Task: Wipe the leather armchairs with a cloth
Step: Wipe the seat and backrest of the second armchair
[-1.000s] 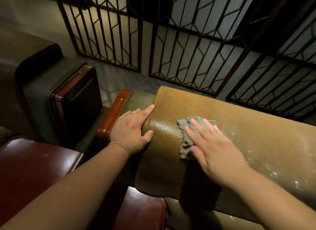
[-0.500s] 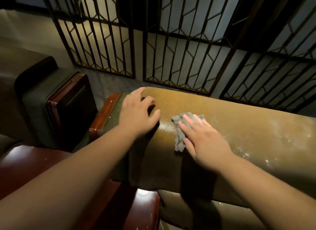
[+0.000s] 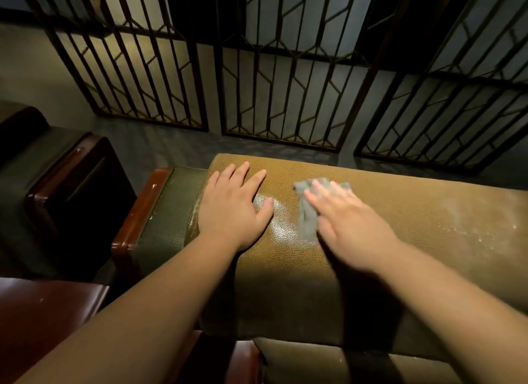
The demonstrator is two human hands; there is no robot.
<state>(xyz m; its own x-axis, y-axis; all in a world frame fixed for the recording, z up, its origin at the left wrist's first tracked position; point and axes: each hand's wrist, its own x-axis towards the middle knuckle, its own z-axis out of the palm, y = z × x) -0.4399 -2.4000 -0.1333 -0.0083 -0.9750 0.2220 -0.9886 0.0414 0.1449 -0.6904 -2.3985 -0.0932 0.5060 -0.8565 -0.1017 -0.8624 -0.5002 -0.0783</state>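
Observation:
The top of a tan leather armchair back (image 3: 400, 212) runs across the middle of the view, with pale dusty streaks toward its right end. My right hand (image 3: 351, 220) lies flat with straight fingers on a crumpled grey cloth (image 3: 307, 212) and presses it onto the leather. My left hand (image 3: 231, 206) rests flat on the left end of the chair back, fingers spread, holding nothing. A glossy patch shines on the leather between my two hands.
A second dark armchair (image 3: 57, 189) with red-brown wooden trim stands at the left. The near chair's wooden armrest (image 3: 137, 215) runs along its left side. Dark lattice screens (image 3: 280, 83) stand just behind the chair back, on a grey floor.
My left hand has moved from the chair's left corner up onto the top of the back and lies flat. My right hand keeps the cloth pressed on the leather, blurred in motion.

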